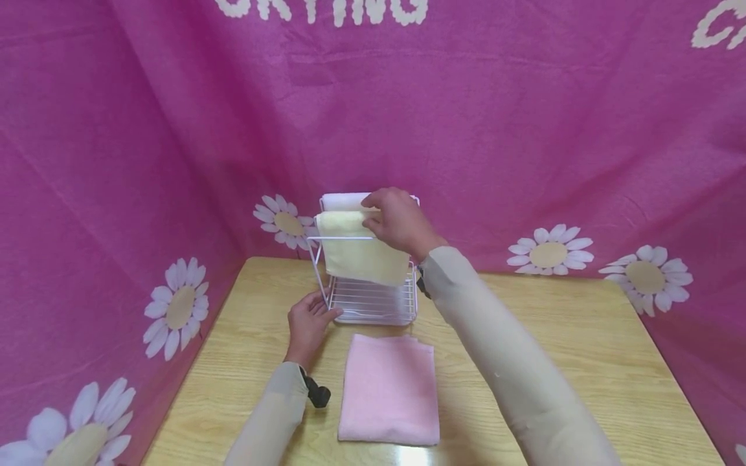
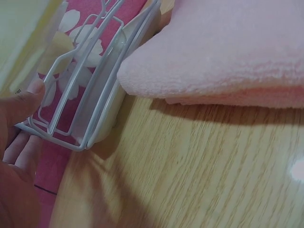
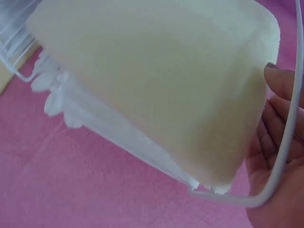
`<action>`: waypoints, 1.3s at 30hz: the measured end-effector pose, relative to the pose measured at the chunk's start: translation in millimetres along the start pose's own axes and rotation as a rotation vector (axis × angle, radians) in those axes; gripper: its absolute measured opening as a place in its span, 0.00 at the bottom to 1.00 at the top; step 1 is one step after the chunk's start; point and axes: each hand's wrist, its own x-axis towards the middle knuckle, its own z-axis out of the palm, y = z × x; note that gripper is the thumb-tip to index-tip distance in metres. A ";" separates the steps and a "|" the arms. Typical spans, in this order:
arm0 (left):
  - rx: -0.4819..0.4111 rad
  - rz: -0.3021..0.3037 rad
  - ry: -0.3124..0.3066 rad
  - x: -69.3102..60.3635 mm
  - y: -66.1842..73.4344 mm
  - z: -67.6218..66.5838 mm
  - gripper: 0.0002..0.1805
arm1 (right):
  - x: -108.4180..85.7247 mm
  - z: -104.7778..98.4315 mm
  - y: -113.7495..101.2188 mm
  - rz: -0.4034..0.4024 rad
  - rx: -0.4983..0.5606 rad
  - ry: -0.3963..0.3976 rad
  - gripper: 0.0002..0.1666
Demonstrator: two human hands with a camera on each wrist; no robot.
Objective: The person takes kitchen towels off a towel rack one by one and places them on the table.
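A white wire rack (image 1: 373, 302) stands on the table, a yellow towel (image 1: 364, 259) draped over its middle bar and a white towel (image 1: 344, 200) over the one behind. With thumb and fingers on either side, my left hand (image 1: 307, 327) grips the rack's lower left frame; the left wrist view shows its thumb (image 2: 34, 90) against the wire. At the top fold of the yellow towel, my right hand (image 1: 399, 220) pinches the cloth near its right end. In the right wrist view the thumb (image 3: 280, 80) touches the towel's edge, while the fingertips are hidden behind it.
In front of the rack lies a folded pink towel (image 1: 388, 391) on the wooden table (image 1: 524, 362). The rack's bare front bar (image 1: 350, 238) crosses before the yellow towel. A magenta cloth (image 1: 495, 129) with daisies hangs close behind the rack and along both sides.
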 end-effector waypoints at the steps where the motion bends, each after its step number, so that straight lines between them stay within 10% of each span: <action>1: 0.002 -0.002 0.000 0.2 0.0 0.2 0.28 | 0.8 0.1 0.1 0.015 -0.019 -0.016 0.18; 39: 0.006 -0.012 -0.008 -0.9 1.8 0.2 0.27 | 6.9 -3.7 -1.0 0.097 0.022 0.027 0.08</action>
